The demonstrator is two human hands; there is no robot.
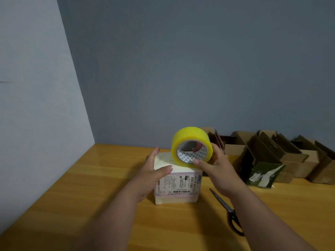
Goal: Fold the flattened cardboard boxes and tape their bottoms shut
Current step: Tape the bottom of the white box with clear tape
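A small pale box [178,185] with a shipping label on its near face stands on the wooden table [90,187]. My left hand [154,171] holds its left side, thumb lying across the top near edge. A yellow roll of tape [191,146] stands on edge on the box's top right. My right hand [215,167] grips the roll, thumb on its front rim and fingers behind it.
Black scissors [229,214] lie on the table to the right of the box. Several folded brown cardboard boxes [272,154] line the back right wall, with a dark green one [262,174] nearest. Blue walls close the left and back.
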